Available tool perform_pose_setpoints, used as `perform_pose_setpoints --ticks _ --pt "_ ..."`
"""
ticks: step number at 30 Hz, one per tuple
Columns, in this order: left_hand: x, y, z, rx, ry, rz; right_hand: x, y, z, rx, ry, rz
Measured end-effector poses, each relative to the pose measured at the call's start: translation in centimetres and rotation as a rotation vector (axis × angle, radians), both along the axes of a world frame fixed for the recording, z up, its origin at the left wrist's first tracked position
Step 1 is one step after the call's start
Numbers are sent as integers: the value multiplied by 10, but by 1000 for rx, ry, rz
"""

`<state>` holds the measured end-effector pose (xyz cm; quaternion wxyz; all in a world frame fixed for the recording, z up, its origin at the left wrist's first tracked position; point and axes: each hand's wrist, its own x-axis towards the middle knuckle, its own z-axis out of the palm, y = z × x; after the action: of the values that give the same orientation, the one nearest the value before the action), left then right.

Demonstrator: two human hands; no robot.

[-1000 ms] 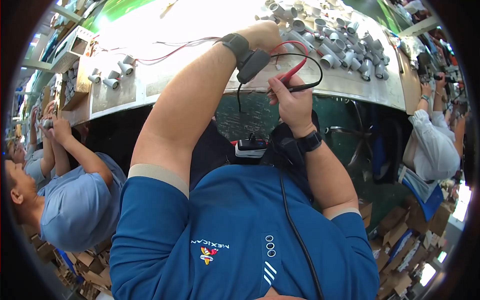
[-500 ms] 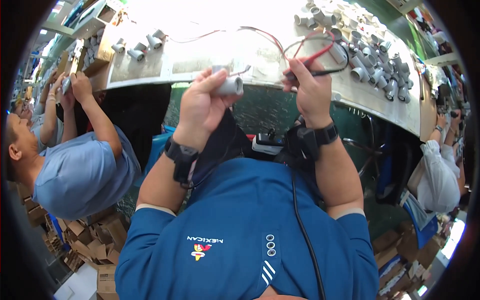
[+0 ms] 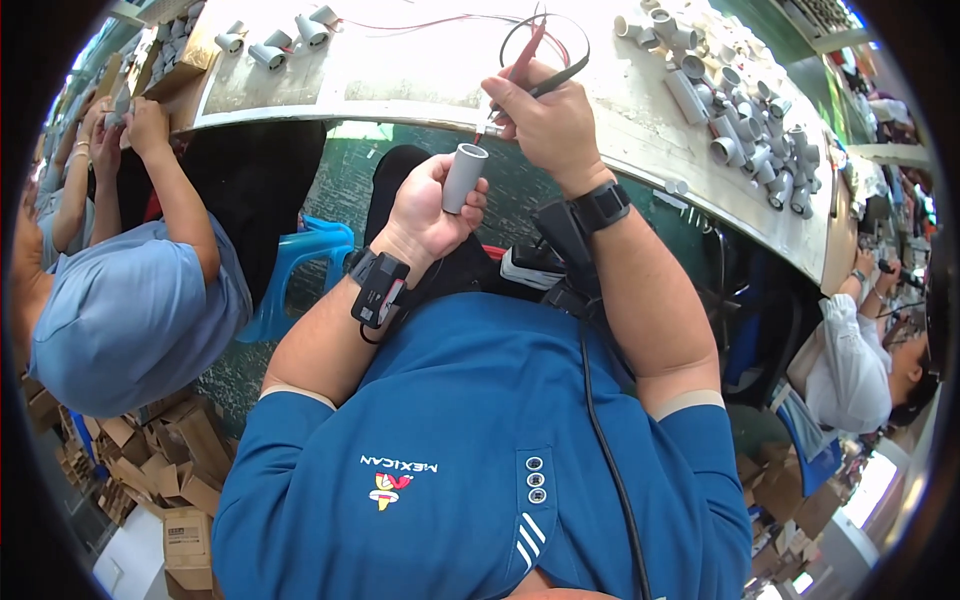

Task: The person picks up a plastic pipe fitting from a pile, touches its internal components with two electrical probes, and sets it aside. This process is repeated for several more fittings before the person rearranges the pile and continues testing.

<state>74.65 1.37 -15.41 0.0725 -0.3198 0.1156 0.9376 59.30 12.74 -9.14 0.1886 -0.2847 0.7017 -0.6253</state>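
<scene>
The person's left hand [image 3: 432,210] is curled round a grey cylinder [image 3: 463,181], its open end up, just off the near edge of the counter [image 3: 400,75]. The right hand [image 3: 553,120], fingers pinched narrow, grips a red probe [image 3: 529,55] and a black probe [image 3: 561,76] over that edge, their tips near the cylinder's mouth. Along the right edge I see a heap of grey fittings [image 3: 752,128]; by the left edge lie a few more grey pieces [image 3: 312,32]
</scene>
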Motion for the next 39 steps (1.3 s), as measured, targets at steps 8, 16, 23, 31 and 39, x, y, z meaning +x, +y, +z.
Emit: perform_pose_setpoints --ticks 8,16,23,31,39 --pt "0 -4 -3 78 15 -23 4 -7 -10 90 166 36" --pt "-4 -10 4 -103 93 -77 3 -9 -15 72 258 47" --pt "-18 -17 10 -398 117 -162 6 -8 -17 59 354 22" --pt "-14 -8 -14 -137 192 -26 14 -5 -6 -172 -47 -107" --pt "-14 -12 -29 249 171 35 6 -6 -8 -76 -47 33"
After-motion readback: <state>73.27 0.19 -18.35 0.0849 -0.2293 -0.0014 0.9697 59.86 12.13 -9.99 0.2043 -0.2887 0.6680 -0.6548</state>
